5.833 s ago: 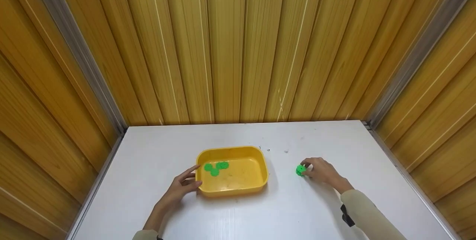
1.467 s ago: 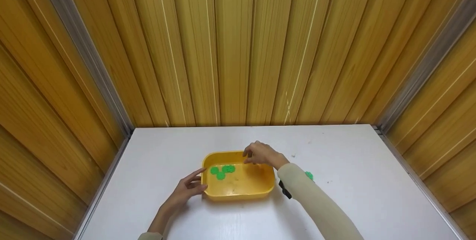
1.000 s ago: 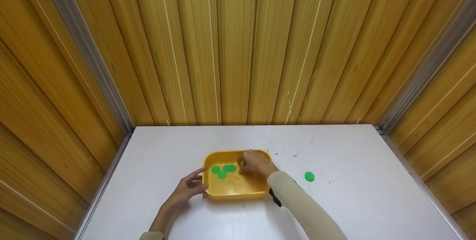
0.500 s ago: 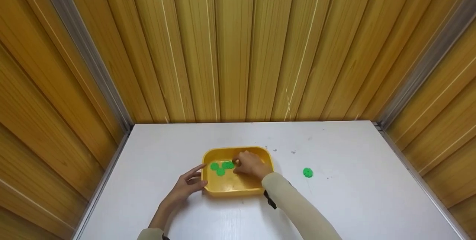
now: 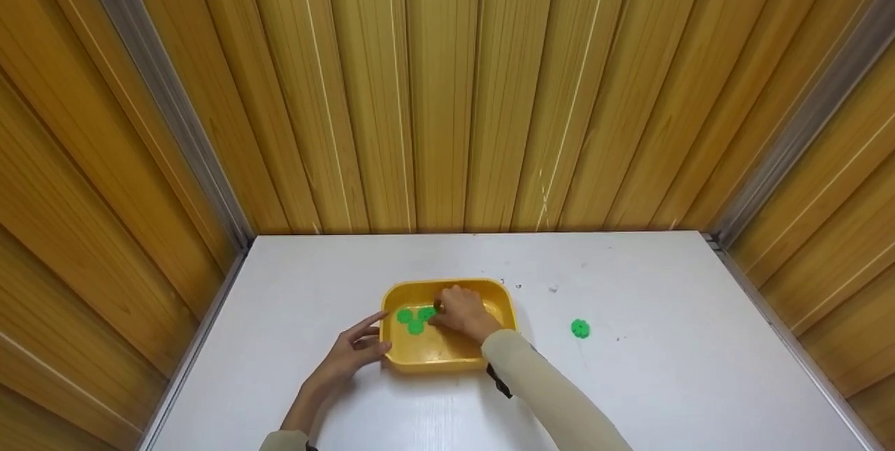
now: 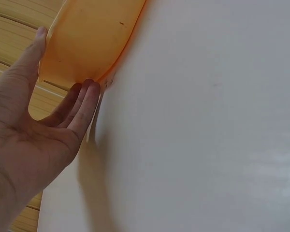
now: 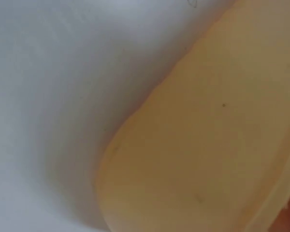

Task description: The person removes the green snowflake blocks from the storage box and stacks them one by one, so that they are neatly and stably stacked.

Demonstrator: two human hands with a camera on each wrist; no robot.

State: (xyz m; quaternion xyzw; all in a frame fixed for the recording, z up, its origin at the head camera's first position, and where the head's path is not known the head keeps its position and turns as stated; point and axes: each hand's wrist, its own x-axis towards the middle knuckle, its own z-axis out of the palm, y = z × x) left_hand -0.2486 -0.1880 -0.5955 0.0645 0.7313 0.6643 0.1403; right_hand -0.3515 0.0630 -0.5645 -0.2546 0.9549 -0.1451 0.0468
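A yellow tub [image 5: 444,367] stands on the white table, also filling the right wrist view as a blurred tub wall [image 7: 183,159]. My left hand [image 5: 344,356] touches its left end, thumb and fingers spread and fairly straight; the left wrist view shows that hand [image 6: 38,125] against the tub [image 6: 87,43]. Several green flower-shaped pieces [image 5: 405,315] lie inside toward the left. My right hand [image 5: 461,311] reaches into the tub, thumb and index finger at the right edge of the rightmost green piece [image 5: 426,313], seeming to pinch it. The right fingertips are partly hidden.
One more green flower-shaped piece [image 5: 580,328] lies on the white table [image 5: 650,381], right of the tub. Small dark marks show on the tabletop behind the tub. A yellow wood-look panel wall [image 5: 447,87] rises behind the table, with side panels at left and right.
My right hand has moved from the green piece on the table into the tub, then leftward to the rightmost piece there. That table piece stays behind. My left hand keeps its place at the tub.
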